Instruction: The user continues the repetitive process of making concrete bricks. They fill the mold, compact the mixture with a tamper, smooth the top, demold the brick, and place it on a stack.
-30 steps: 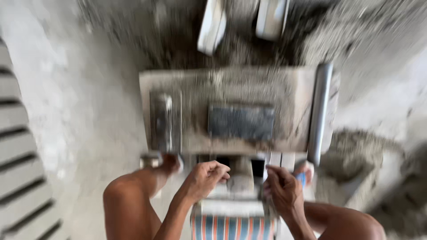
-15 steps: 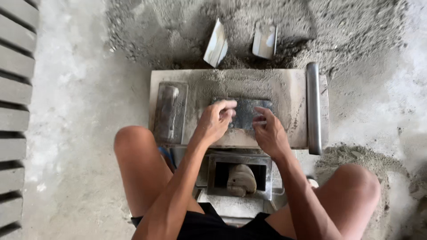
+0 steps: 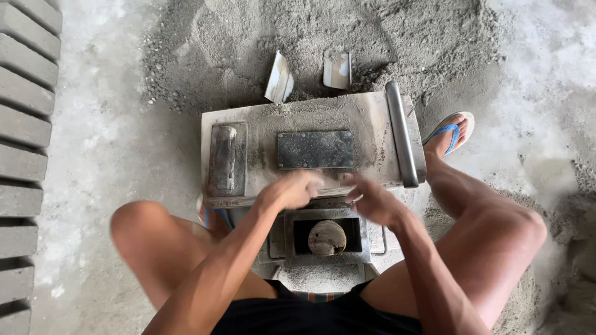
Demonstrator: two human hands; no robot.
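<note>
I look down on a dusty metal block press [image 3: 372, 118] standing in grey sand. A dark rectangular plate [image 3: 315, 149] lies flat in the middle of its top. My left hand [image 3: 292, 189] and my right hand [image 3: 371, 200] hover side by side at the press's near edge, just below the plate. Both are blurred, fingers loosely apart, with nothing in them. Under the hands a square opening holds a round wooden piece [image 3: 327, 237].
A grey float [image 3: 225, 159] rests on the press's left side, a metal bar [image 3: 401, 133] along its right. Two small metal scoops [image 3: 279, 78] [image 3: 337, 69] stick in the sand pile behind. Grey blocks [image 3: 22, 124] line the left edge. My sandalled foot [image 3: 451, 133] is at right.
Both hands have pulled back from the dark plate toward the press's near edge. The view has shifted, and my right foot now shows beside the press.
</note>
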